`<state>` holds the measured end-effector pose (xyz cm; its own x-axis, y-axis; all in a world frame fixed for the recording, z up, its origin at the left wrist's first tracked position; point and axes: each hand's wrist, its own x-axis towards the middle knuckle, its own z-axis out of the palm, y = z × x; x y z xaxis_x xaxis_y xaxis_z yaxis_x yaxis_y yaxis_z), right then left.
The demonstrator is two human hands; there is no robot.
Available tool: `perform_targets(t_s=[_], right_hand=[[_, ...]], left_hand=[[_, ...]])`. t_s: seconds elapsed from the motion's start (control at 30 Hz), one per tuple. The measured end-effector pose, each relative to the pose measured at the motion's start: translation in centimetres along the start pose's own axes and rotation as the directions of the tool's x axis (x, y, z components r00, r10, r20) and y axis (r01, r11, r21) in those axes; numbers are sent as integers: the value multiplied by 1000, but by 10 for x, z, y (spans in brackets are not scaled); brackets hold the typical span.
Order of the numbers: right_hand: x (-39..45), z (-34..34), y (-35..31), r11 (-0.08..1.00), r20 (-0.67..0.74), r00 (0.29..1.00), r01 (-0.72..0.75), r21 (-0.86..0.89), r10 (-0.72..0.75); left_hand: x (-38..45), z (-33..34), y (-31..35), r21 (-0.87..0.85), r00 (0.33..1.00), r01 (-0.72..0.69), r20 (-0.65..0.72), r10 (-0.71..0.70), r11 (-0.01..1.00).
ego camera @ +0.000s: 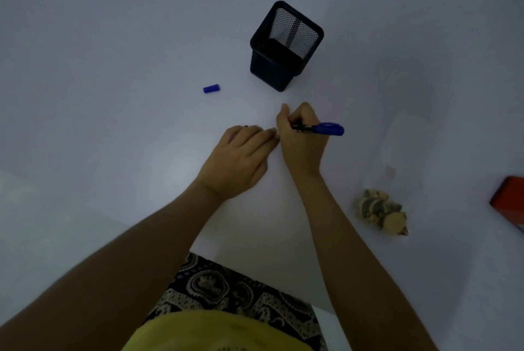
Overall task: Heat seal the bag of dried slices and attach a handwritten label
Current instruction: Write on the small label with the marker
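Observation:
My right hand (pixel 300 135) grips a blue marker (pixel 326 128) with its tip pointing down at the white table, under my fingers. My left hand (pixel 241 158) lies flat right beside it, fingertips touching the right hand; any label beneath them is hidden. The marker's blue cap (pixel 211 88) lies loose on the table further back on the left. A clear bag of dried slices (pixel 381 210) rests to the right of my right forearm, its clear upper part hard to make out against the table.
A black mesh pen holder (pixel 285 47) stands behind my hands. A red object (pixel 509 202) is cut off at the right edge. The white table (pixel 113 67) spreads all around; its near edge runs by my lap.

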<state>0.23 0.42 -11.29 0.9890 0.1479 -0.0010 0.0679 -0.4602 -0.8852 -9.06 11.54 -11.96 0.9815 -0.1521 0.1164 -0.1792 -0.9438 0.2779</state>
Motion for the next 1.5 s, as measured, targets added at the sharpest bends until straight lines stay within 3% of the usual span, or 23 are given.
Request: perform_targets(t_s=[0.2, 0.77, 1.5], right_hand=[[1, -1, 2, 1000, -48, 999, -21, 6, 21], [3, -3, 3, 999, 30, 999, 17, -47, -15], [1, -4, 5, 998, -40, 999, 25, -57, -27]], left_hand=[[2, -3, 1, 13, 1000, 7, -2, -7, 1000], [4, -1, 1, -1, 999, 13, -29, -13, 1000], [2, -2, 2, -1, 1000, 16, -9, -16, 1000]])
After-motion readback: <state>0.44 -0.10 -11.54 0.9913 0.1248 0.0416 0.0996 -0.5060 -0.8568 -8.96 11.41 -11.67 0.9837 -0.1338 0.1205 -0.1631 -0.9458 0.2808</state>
